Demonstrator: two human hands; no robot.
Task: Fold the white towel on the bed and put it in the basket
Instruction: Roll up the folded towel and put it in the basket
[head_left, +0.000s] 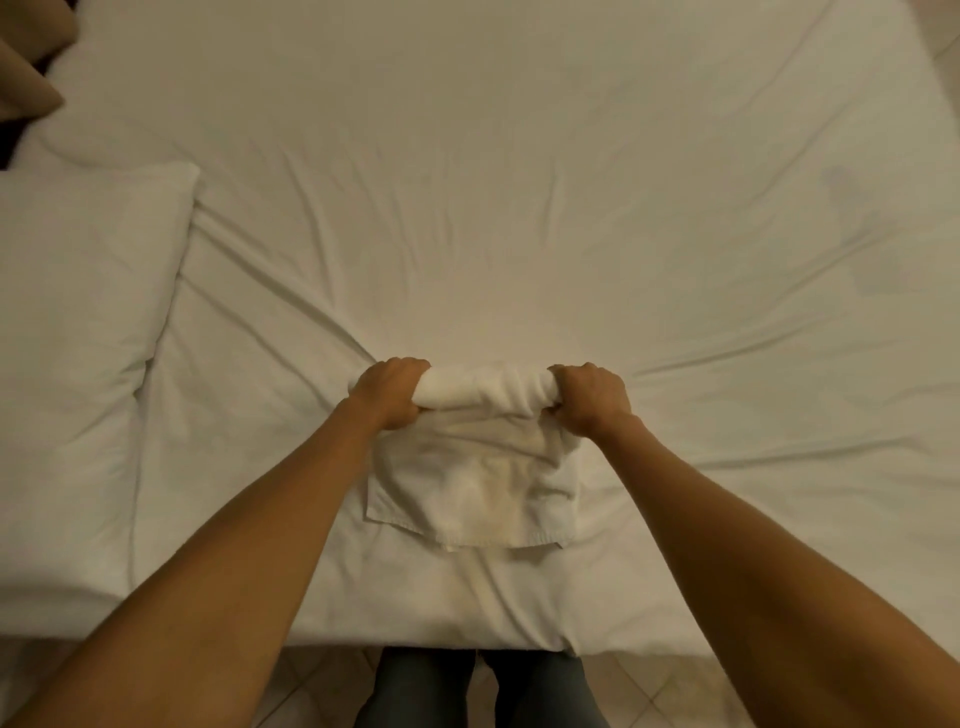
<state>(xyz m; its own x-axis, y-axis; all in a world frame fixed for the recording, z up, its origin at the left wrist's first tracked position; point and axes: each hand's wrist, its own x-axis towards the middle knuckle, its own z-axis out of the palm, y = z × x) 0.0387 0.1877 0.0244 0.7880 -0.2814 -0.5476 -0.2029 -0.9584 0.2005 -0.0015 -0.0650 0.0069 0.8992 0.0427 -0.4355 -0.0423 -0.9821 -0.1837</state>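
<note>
Your white towel lies on the bed near its front edge, well to the right of the pillow. Its far end is rolled into a thick tube; the near part lies flat, creased and faintly yellowed. Your left hand and right hand each have a closed grip around 1 end of the roll.

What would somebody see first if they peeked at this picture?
Two bare arms reach to the middle of the bed, where the left hand and right hand each grip one end of a half-rolled white towel. The big wrinkled bed sheet fills nearly everything, with a plump pillow at the left.
</note>
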